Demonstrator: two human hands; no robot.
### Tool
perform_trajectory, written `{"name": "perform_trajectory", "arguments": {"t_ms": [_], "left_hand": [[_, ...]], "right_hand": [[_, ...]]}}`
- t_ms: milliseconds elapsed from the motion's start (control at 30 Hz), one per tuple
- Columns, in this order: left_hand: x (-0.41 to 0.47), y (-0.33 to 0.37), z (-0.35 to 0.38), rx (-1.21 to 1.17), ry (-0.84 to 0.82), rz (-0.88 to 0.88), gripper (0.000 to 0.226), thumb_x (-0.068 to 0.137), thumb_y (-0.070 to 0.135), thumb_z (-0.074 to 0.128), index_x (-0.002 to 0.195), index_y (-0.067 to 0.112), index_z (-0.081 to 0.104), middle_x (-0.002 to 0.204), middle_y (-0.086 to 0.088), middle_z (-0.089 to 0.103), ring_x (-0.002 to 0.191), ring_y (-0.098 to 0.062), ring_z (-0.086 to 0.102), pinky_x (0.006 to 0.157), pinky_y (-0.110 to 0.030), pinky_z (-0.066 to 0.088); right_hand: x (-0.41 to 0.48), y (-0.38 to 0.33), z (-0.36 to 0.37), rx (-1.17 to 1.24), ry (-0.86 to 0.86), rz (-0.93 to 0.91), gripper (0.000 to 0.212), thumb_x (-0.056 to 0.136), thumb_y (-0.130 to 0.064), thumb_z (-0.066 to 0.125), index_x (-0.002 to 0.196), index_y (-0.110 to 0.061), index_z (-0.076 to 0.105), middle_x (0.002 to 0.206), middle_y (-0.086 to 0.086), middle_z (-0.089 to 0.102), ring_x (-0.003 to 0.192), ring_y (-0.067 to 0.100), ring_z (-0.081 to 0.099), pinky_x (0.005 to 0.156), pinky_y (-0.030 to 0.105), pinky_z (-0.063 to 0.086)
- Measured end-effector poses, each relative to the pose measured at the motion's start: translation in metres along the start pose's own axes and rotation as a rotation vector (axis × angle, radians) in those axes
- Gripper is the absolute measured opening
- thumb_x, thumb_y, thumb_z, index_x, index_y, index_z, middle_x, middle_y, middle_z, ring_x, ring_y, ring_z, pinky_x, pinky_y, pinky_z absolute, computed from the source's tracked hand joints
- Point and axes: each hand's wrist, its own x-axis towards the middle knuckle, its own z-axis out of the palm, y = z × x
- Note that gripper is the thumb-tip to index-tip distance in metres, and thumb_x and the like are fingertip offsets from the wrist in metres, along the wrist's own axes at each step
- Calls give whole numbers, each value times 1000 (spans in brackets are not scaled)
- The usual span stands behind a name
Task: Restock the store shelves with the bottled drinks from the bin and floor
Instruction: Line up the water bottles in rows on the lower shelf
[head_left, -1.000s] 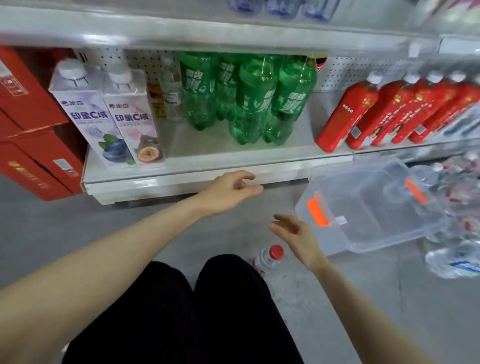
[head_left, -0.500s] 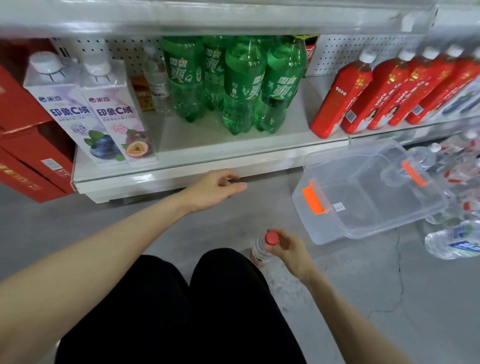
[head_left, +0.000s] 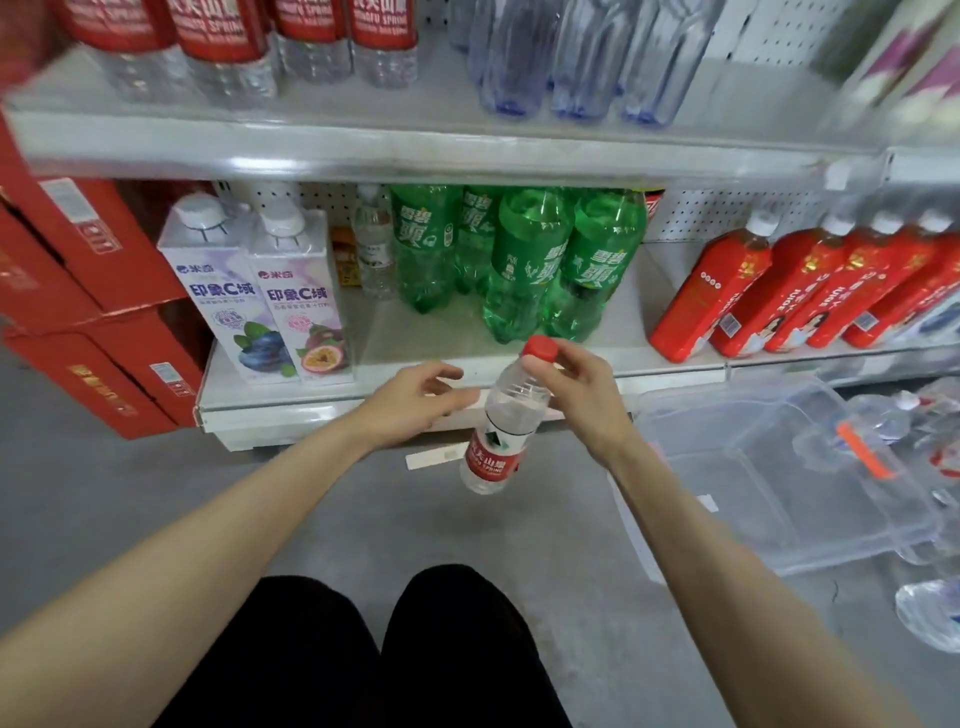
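Bottle (head_left: 506, 415): clear plastic, red cap and red label, tilted in mid-air before white lower shelf (head_left: 311, 410).
Right hand (head_left: 576, 400): pinches its cap, body hanging below.
Left hand (head_left: 410, 405): fingers loosely spread, beside it.

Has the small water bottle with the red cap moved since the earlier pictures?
Yes. The water bottle rose off the floor: the right hand holds it by its cap, level with the bottom shelf's front edge.

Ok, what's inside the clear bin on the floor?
The bin looks empty: its bare bottom shows through the clear walls. The water bottles at its right lie outside it on the floor, partly seen through the far wall. Nothing covers the inside.
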Motion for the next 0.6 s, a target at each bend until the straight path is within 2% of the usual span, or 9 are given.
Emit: {"name": "perform_trajectory", "arguments": {"t_ms": [133,267,367,433,500,567,600], "left_hand": [[0,14,-24,-20,49,79,59,80,26,73,133,17,49,118,-1,61,107,-16,60,83,-18,48],[-1,35,-56,-68,132,197,69,74,16,79,134,24,47,117,13,63,107,-3,60,93,-21,48],[-4,53,-81,-121,221,249,68,74,10,78,132,26,47,114,14,63,102,3,60,81,-8,47],[-4,65,-97,-127,289,287,68,72,11,80,131,26,50,116,8,65,102,-2,62,85,-15,49],[-5,77,-113,-127,354,331,62,70,11,81,123,29,55,111,8,67,99,-4,64,88,-23,49],[-6,89,-126,-109,406,360,58,67,13,83,115,32,57,107,9,69,97,-5,65,88,-26,51],[-6,96,-133,-99,441,373,57,66,14,84,115,30,59,106,8,70,97,-6,66,88,-27,51]], "right_hand": [[32,-63,18,14,-53,-141,11,89,-20,66,95,-29,64,90,-7,68,91,11,64,87,35,51],[59,-121,36,14,-89,-288,7,92,-26,63,98,-28,65,98,-1,70,101,19,65,95,50,51],[70,-160,47,8,-136,-351,4,93,-30,61,91,-31,65,100,4,71,104,26,65,94,54,50],[77,-186,55,13,-169,-395,5,94,-27,59,91,-30,63,103,9,70,104,26,64,94,51,50],[81,-210,63,8,-197,-453,6,94,-26,59,93,-29,64,98,4,71,95,19,66,93,46,52],[86,-229,71,11,-208,-502,6,93,-26,60,92,-26,66,92,2,70,86,13,64,89,41,52],[89,-239,75,14,-207,-527,7,93,-26,61,91,-24,67,92,6,70,85,15,64,89,42,51]]}}
